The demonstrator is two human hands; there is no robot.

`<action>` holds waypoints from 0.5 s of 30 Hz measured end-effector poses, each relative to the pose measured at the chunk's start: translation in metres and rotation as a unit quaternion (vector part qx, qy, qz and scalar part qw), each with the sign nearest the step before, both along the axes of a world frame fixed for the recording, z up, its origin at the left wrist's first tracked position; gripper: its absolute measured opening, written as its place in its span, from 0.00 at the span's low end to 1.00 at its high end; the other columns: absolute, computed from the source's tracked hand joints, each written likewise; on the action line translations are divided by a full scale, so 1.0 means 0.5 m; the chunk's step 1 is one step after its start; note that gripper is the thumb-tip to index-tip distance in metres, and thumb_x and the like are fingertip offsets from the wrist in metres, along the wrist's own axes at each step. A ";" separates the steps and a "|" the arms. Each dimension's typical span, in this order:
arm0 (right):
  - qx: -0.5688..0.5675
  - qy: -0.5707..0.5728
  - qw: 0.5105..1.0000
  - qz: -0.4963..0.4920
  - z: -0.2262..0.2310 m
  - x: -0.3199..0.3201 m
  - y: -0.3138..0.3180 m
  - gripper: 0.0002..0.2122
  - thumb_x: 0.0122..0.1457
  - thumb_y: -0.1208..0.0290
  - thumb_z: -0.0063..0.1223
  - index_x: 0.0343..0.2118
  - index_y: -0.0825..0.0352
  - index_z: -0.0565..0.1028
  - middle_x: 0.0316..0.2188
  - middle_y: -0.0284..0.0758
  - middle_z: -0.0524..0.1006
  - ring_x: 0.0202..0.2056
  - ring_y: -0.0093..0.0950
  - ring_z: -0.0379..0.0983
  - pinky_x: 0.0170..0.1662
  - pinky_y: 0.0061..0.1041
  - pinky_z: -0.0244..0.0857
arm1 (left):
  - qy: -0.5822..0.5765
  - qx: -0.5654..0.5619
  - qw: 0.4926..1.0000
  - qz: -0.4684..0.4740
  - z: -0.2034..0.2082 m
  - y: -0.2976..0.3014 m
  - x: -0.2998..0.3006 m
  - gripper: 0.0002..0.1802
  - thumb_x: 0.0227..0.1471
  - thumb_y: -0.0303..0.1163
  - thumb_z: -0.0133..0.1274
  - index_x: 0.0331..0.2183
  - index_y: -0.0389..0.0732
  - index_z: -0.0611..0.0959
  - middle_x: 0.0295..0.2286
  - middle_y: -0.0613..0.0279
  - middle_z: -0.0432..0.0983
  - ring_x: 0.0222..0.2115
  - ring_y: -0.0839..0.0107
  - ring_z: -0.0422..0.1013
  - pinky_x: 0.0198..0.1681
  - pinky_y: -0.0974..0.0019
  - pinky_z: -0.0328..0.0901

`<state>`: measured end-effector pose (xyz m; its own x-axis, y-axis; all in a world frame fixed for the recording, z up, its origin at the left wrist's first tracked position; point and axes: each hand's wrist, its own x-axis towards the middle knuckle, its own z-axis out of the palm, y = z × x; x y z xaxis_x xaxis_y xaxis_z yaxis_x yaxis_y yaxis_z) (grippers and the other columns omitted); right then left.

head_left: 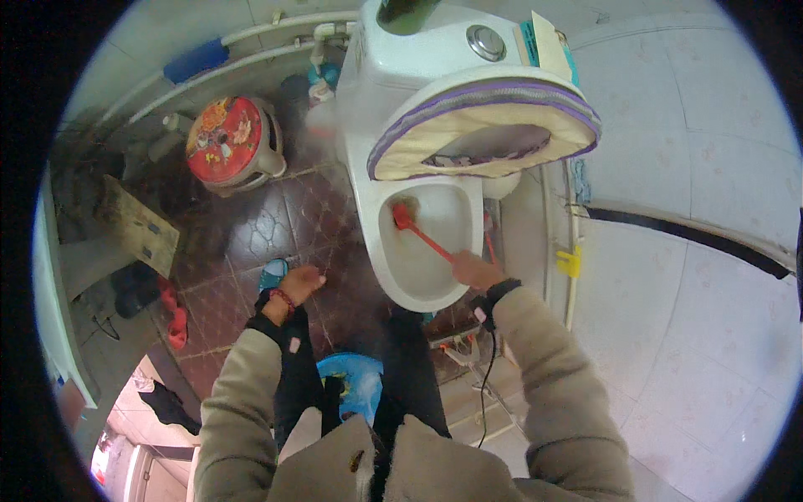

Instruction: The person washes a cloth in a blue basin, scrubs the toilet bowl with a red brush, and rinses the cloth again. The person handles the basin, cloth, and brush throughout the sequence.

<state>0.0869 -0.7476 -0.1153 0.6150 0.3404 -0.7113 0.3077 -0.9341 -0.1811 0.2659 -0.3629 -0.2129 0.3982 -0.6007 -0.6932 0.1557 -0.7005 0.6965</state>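
Note:
My right hand (pixel 477 271) is closed around the handle of a red toilet brush (pixel 431 243). The brush's head rests inside the white toilet bowl (pixel 386 272), against the upper left of its inner wall, beside a brownish patch. Over the bowl, the raised seat wears a cream padded cover (pixel 468 125) with a grey and purple edge. My left hand (pixel 299 283) hangs to the left of the bowl, above my knee, with its fingers loosely curled and nothing seen in them. A red bracelet circles that wrist. Both wrists carry dark bands.
A round stool (pixel 224 140) with a red floral top stands on the dark tiled floor at the left. Behind me sits a blue basin (pixel 355 381). Pipes and a yellow valve handle (pixel 569 262) run along the right wall. A wooden board (pixel 138 222) leans at far left.

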 end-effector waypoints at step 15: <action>0.193 0.035 0.883 -0.426 -0.064 -0.081 -0.064 0.16 0.49 0.72 0.44 0.42 0.72 0.70 0.20 0.42 0.73 0.19 0.42 0.69 0.22 0.39 0.63 | 0.011 0.003 1.000 -0.022 -0.013 -0.029 -0.020 0.26 0.47 0.47 0.56 0.42 0.36 0.77 0.40 0.53 0.74 0.43 0.62 0.70 0.46 0.66 0.63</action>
